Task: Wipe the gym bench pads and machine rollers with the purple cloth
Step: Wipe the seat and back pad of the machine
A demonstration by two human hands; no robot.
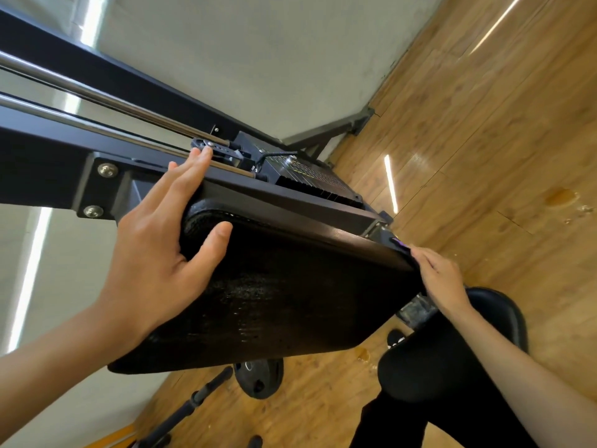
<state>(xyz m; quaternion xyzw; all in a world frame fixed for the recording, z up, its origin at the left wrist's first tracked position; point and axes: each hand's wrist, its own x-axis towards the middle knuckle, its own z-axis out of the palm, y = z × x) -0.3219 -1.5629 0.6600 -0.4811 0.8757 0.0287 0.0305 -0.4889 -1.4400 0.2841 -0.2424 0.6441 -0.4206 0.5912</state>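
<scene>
The left hand (155, 253) is laid flat over the upper end of the black back pad (290, 302), with fingers straight across its edge and the thumb pressed on its face. At the pad's far lower corner, the purple cloth (400, 244) is pinched against the edge by the right hand (442, 279); only a sliver of the cloth is seen beyond the fingertips. The hands are kept well apart. A black seat pad (452, 357) is seen beneath the right forearm. A weight plate (258, 379) is seen lying on the wooden floor (484, 156).
</scene>
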